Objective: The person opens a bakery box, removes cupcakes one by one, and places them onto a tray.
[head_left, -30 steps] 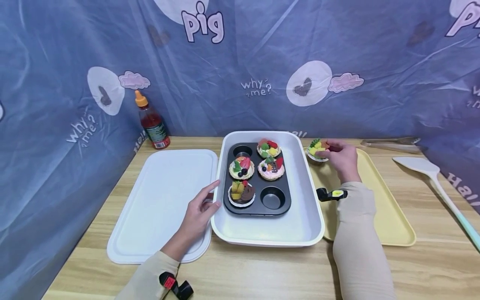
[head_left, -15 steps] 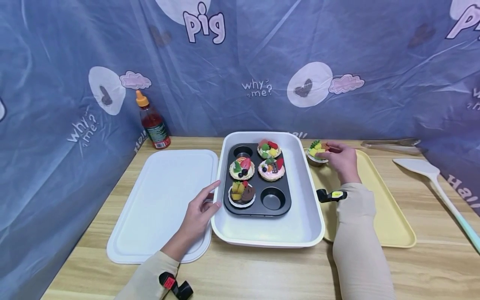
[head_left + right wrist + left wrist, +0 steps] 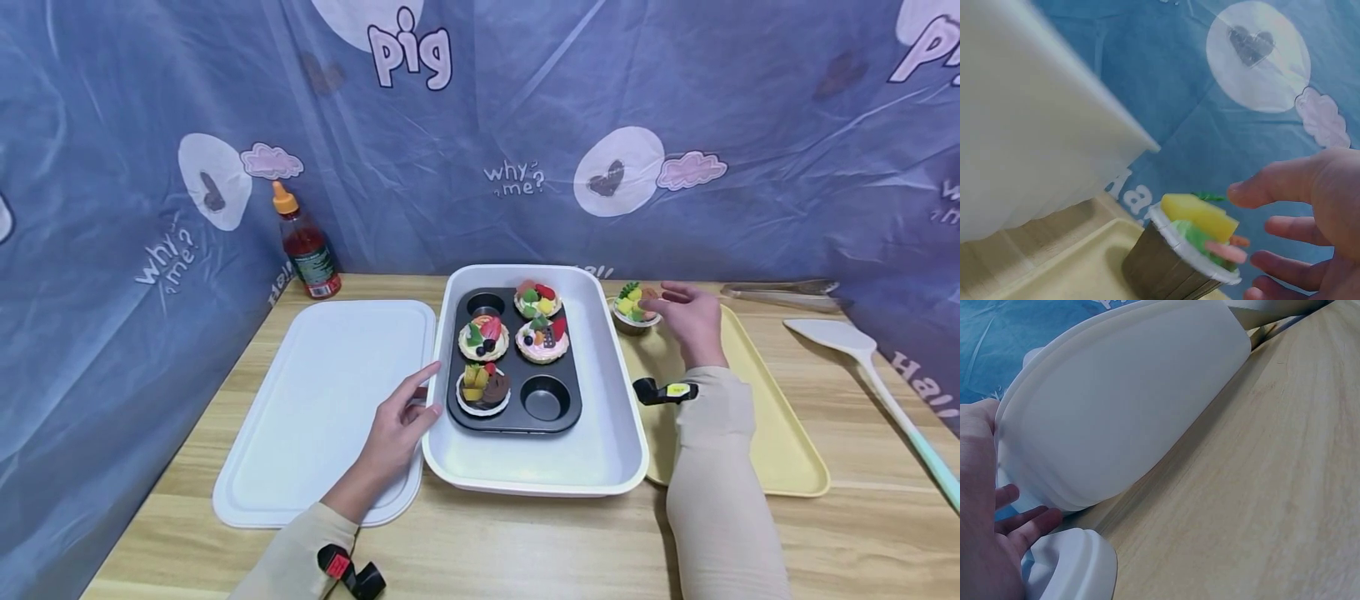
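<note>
In the head view my right hand (image 3: 692,321) is beside a cupcake (image 3: 630,319) with yellow and green toppings, on the far left corner of a yellow tray (image 3: 787,450). The right wrist view shows a gap between the fingers and this cupcake (image 3: 1172,262). My left hand (image 3: 396,429) touches the left side of a white bin (image 3: 600,467), its fingers not wrapped round it. Within the bin lies a dark muffin pan (image 3: 513,400). Several decorated cupcakes and tarts fill some cups; the far left and near right cups hold none.
A white tray lid (image 3: 322,400) lies left of the bin, with a sauce bottle (image 3: 311,250) behind it. Metal tongs (image 3: 783,290) and a white spatula (image 3: 832,332) lie at the right. A blue printed cloth hangs behind the table.
My right hand has let go of the cupcake and drawn slightly to the right. The cupcake stands on the yellow tray. The left hand stays at the bin's side.
</note>
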### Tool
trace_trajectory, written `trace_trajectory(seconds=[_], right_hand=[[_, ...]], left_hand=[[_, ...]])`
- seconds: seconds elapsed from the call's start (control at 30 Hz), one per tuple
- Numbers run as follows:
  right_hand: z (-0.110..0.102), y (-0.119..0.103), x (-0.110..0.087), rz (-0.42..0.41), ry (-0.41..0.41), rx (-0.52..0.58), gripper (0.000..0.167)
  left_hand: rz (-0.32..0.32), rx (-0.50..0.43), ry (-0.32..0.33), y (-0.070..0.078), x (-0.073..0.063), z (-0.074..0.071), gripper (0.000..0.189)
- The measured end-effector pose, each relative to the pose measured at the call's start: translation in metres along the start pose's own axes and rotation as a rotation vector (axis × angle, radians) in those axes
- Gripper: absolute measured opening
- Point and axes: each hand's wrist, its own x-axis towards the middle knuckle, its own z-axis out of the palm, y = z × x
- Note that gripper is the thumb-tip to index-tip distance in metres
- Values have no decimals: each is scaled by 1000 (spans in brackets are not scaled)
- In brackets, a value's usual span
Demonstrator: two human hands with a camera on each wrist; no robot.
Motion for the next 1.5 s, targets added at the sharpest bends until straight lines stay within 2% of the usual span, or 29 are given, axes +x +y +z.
trace_trajectory(seconds=[0.17,0.37,0.5,0.67,0.9,1.13,1.5], right_hand=[[-5,-13,-5,-25,67,-10,68],[-10,-33,-14,-78,180,-3,53],[-11,-45,-21,-129,191,39,46],[-7,-57,-30,-184,177,38,46],[7,-71,-44,-257,126,52,46],[37,-77,-51,-328,20,-10,50],[80,-68,-52,-311,-165,-100,58]], left_hand=[[-1,-3,-2,-1,0,0,57],[1,-7,0,-2,0,0,57],[8,-5,-2,-2,0,0,57],[13,-6,-3,-3,0,0,57],[12,-11,-3,-1,0,-1,57],[15,-18,-2,-1,0,-1,57],[36,3,-5,-1,0,-1,58]])
